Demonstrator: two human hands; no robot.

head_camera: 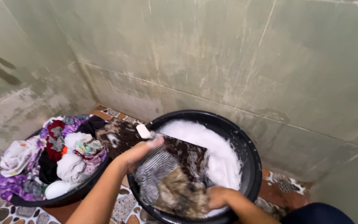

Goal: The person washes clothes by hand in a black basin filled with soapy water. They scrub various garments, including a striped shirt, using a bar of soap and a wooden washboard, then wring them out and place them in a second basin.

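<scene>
A black round basin full of white suds stands on the floor in front of me. A dark wooden washboard leans across its left rim. A wet brown, black and white patterned cloth lies on the board and over the near rim. My left hand presses a white bar of soap against the cloth on the board. At the near edge of the basin, my right hand grips the bunched lower end of the cloth.
A second black basin on the left is heaped with mixed coloured clothes. Stained green tiled walls close in behind and to the left. The floor is pebble-patterned tile. My dark-clothed knee is at the lower right.
</scene>
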